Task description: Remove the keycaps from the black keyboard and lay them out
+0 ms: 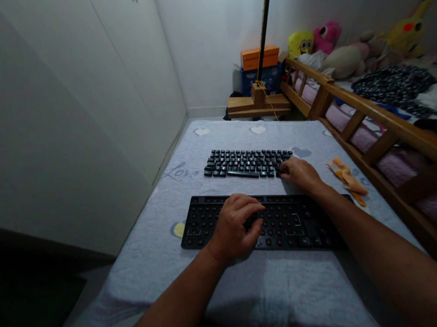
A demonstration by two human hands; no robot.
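Observation:
A black keyboard base lies across the cloth-covered table, its main area without keycaps and small round posts showing. Beyond it, loose black keycaps are laid out in rows like a keyboard. My left hand is over the left-middle part of the base, thumb and fingers apart, nothing visible between them. My right hand reaches past the base to the right end of the keycap rows. Its fingertips are pressed together down at the keycaps; what they hold, if anything, is too small to tell.
An orange cloth and a brush lie at the table's right. A wooden bed rail runs along the right side, with plush toys behind. White cabinet doors stand at left; a wooden lamp base is beyond the table.

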